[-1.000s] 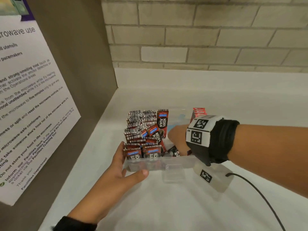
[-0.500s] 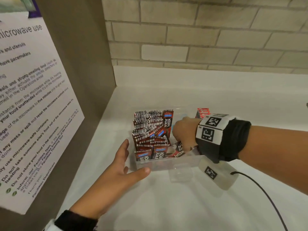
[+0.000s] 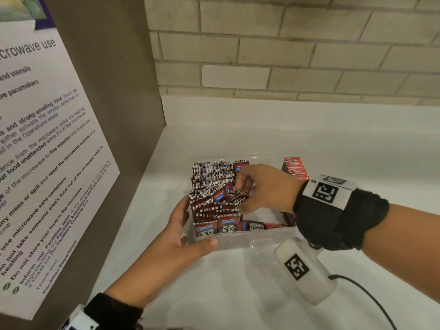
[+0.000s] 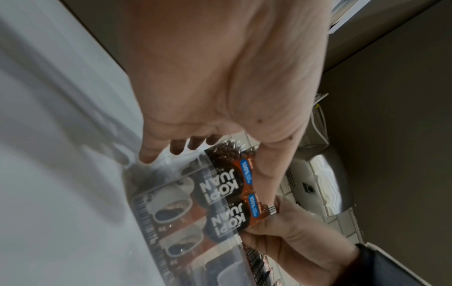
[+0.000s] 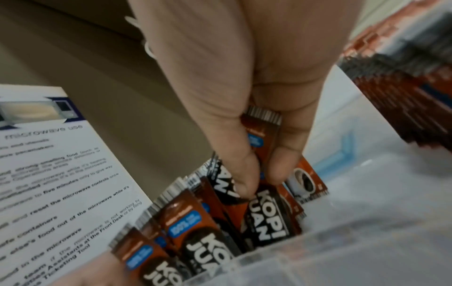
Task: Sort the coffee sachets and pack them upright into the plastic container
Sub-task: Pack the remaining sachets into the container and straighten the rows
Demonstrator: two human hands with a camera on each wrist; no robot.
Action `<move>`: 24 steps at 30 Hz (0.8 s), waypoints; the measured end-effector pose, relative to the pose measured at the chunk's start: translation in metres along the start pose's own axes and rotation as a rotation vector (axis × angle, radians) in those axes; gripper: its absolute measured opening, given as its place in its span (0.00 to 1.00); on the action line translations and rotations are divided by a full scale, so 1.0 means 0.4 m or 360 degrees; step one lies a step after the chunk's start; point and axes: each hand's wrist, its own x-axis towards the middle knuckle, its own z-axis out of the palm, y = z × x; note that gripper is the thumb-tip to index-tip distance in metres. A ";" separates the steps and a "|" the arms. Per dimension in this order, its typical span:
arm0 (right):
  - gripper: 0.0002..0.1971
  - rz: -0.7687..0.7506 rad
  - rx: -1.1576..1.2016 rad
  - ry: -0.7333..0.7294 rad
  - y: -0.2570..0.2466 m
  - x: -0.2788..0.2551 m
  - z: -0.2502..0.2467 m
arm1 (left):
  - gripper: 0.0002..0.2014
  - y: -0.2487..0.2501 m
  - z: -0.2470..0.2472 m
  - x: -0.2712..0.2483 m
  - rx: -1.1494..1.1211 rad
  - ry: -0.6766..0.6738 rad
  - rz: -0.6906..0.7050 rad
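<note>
A clear plastic container (image 3: 262, 236) stands on the white counter, with rows of upright brown Kopi Juan sachets (image 3: 209, 186) filling its left side. My right hand (image 3: 242, 194) reaches into it from the right. In the right wrist view this hand (image 5: 263, 178) pinches one sachet (image 5: 265, 131) between thumb and fingers, just above the leaning ones. My left hand (image 3: 192, 225) braces the container's front left corner, its fingers straight along the side wall and its thumb on the front wall. One sachet (image 3: 256, 226) lies flat behind the front wall.
A stack of red sachets (image 3: 294, 167) stands at the container's far right. A brown panel with a microwave notice (image 3: 47, 163) closes off the left side. A brick wall (image 3: 285, 55) runs along the back. A cable (image 3: 357, 289) trails over the counter by my right wrist.
My right hand has risen from low in the container's middle toward the upright rows, pinching a sachet. My left hand has stayed on the corner.
</note>
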 end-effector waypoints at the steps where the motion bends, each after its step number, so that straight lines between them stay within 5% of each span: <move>1: 0.18 0.0003 0.0082 0.0011 0.004 -0.001 0.005 | 0.50 0.000 0.001 0.000 -0.0010 -0.0010 0.0011; 7: 0.16 0.0049 0.0628 0.0028 0.019 0.000 0.025 | 0.49 -0.006 0.005 -0.002 -0.0074 -0.0001 0.0024; 17: 0.15 0.0065 0.0983 0.0025 0.029 -0.005 0.062 | 0.47 -0.008 0.009 0.004 -0.0045 -0.0100 0.0008; 24: 0.10 -0.0207 0.0527 0.0375 0.027 -0.017 0.075 | 0.47 -0.013 0.017 0.015 -0.0057 -0.0078 -0.0012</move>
